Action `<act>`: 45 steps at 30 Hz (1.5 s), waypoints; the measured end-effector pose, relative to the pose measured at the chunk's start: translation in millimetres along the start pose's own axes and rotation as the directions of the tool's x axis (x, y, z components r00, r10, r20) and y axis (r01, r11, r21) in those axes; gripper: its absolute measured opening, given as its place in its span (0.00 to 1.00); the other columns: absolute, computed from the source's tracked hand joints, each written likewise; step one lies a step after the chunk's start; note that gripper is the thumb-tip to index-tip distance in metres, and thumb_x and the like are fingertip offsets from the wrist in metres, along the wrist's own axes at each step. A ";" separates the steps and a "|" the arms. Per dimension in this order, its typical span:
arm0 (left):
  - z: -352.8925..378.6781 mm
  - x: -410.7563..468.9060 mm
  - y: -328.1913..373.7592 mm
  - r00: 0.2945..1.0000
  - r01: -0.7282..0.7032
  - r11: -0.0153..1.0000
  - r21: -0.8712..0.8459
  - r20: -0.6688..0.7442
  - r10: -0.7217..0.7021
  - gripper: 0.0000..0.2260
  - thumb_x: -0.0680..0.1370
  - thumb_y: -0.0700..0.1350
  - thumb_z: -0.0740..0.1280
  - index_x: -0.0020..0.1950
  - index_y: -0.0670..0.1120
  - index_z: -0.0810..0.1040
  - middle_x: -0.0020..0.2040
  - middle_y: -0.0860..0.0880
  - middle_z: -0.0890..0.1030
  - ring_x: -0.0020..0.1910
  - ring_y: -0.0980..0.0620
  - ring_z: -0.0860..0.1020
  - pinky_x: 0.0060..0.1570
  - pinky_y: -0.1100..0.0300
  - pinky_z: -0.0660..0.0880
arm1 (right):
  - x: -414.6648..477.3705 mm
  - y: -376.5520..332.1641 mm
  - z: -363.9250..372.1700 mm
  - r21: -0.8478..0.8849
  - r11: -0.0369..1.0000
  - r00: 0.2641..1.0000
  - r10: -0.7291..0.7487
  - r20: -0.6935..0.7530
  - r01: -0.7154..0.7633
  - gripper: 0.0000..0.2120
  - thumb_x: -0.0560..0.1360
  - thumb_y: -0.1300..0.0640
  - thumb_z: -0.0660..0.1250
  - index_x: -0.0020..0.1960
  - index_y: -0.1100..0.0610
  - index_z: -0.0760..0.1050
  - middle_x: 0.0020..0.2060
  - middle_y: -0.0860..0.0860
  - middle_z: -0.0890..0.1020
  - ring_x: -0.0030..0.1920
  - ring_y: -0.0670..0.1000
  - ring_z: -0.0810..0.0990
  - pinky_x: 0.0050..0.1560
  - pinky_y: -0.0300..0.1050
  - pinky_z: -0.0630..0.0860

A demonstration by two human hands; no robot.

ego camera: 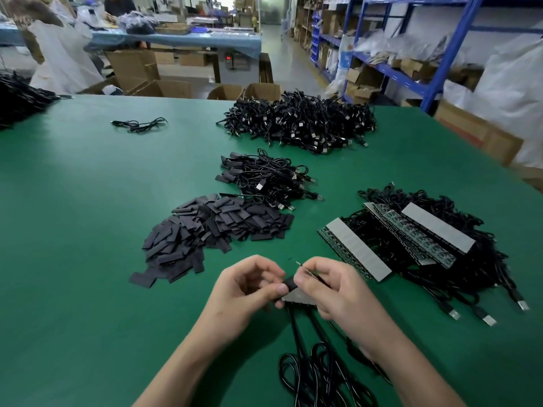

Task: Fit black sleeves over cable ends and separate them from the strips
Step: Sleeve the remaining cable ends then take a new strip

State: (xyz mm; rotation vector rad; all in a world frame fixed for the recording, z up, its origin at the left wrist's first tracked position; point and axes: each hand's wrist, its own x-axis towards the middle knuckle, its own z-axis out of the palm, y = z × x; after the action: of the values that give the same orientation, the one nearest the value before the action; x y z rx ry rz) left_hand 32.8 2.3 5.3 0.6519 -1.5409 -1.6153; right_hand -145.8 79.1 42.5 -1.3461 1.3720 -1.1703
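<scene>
My left hand pinches a black sleeve between thumb and fingers, low in the middle of the view. Right beside it, my right hand grips a grey strip with cable ends on it. Black cables hang from the strip toward me and coil on the table. A heap of loose black sleeves lies just beyond my left hand. More grey strips with cables are piled to the right. A small pile of sleeved cables sits behind the sleeve heap.
The green table also bears a big heap of black cables at the back, a single loose cable at the back left, and another dark pile at the left edge. Cardboard boxes and blue shelving stand beyond.
</scene>
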 end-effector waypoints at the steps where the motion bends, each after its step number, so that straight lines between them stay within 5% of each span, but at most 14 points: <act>1: -1.4 0.8 0.3 1.000 -0.004 1.000 -0.004 -0.005 0.004 0.05 0.72 0.42 0.76 0.46 0.50 0.84 0.37 0.51 0.82 0.34 0.52 0.81 0.38 0.64 0.77 | 4.4 -1.3 -1.3 -0.027 1.000 1.000 0.011 0.019 -0.010 0.09 0.81 0.57 0.69 0.43 0.57 0.78 0.26 0.40 0.73 0.25 0.38 0.68 0.28 0.28 0.64; 6: -5.3 0.6 -6.4 0.997 -0.050 0.985 0.163 -0.056 0.060 0.06 0.72 0.44 0.77 0.47 0.53 0.85 0.39 0.51 0.85 0.36 0.54 0.82 0.42 0.64 0.77 | 13.5 6.5 3.1 -0.029 0.999 0.999 0.032 0.007 -0.032 0.13 0.82 0.59 0.68 0.38 0.55 0.77 0.27 0.40 0.70 0.25 0.39 0.66 0.27 0.29 0.62; 9: -8.5 -0.7 -9.4 0.959 -0.231 0.832 0.504 -0.027 0.282 0.09 0.72 0.52 0.79 0.51 0.56 0.86 0.44 0.56 0.86 0.43 0.56 0.84 0.47 0.67 0.76 | 12.8 16.0 8.6 -0.038 0.999 0.998 0.008 -0.056 -0.011 0.14 0.81 0.60 0.68 0.37 0.53 0.78 0.27 0.40 0.73 0.27 0.38 0.68 0.29 0.28 0.64; 13: -7.8 -0.9 -8.1 0.921 -0.320 0.696 0.643 0.041 0.386 0.12 0.74 0.53 0.78 0.55 0.52 0.87 0.47 0.59 0.85 0.47 0.56 0.84 0.50 0.58 0.80 | 11.3 19.3 13.2 -0.039 0.999 0.998 -0.011 -0.060 0.008 0.14 0.80 0.57 0.67 0.37 0.47 0.79 0.26 0.40 0.75 0.26 0.38 0.70 0.30 0.28 0.65; 20: -6.1 -1.5 -9.2 0.941 -0.264 0.800 0.539 -0.038 0.336 0.10 0.72 0.46 0.78 0.52 0.48 0.88 0.48 0.60 0.87 0.48 0.59 0.85 0.53 0.67 0.77 | 6.9 20.9 6.6 0.247 0.958 0.989 0.141 0.031 -0.145 0.08 0.78 0.53 0.70 0.40 0.50 0.81 0.27 0.44 0.63 0.26 0.45 0.55 0.28 0.42 0.51; 25: -2.3 -1.1 -11.8 0.956 -0.251 0.835 0.490 -0.010 0.293 0.10 0.72 0.47 0.78 0.53 0.52 0.88 0.48 0.60 0.87 0.49 0.58 0.85 0.53 0.68 0.77 | 7.6 20.6 4.2 0.263 0.950 0.986 0.159 0.048 -0.166 0.05 0.81 0.59 0.68 0.47 0.59 0.80 0.25 0.41 0.70 0.25 0.44 0.56 0.28 0.42 0.51; 33: -1.0 -1.5 -13.8 0.973 -0.194 0.895 0.403 -0.036 0.227 0.12 0.72 0.46 0.78 0.54 0.55 0.87 0.47 0.59 0.87 0.48 0.58 0.85 0.52 0.68 0.77 | 8.4 22.8 3.5 0.321 0.927 0.981 0.179 0.075 -0.194 0.10 0.76 0.56 0.70 0.48 0.63 0.77 0.23 0.41 0.71 0.23 0.42 0.56 0.25 0.36 0.52; 45: -1.8 -1.8 -16.0 0.969 -0.215 0.898 0.383 -0.032 0.245 0.10 0.72 0.46 0.78 0.53 0.53 0.87 0.48 0.57 0.88 0.49 0.55 0.86 0.53 0.65 0.78 | 9.9 30.1 2.4 0.354 0.915 0.981 0.171 0.090 -0.192 0.04 0.72 0.53 0.77 0.41 0.52 0.83 0.29 0.47 0.67 0.25 0.44 0.56 0.24 0.35 0.54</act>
State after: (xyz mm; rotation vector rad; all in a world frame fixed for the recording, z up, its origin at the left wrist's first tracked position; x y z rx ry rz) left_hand 32.3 1.9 -10.9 0.6969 -1.8138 -1.1116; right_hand -149.6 68.5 12.8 -0.9614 1.1443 -1.1796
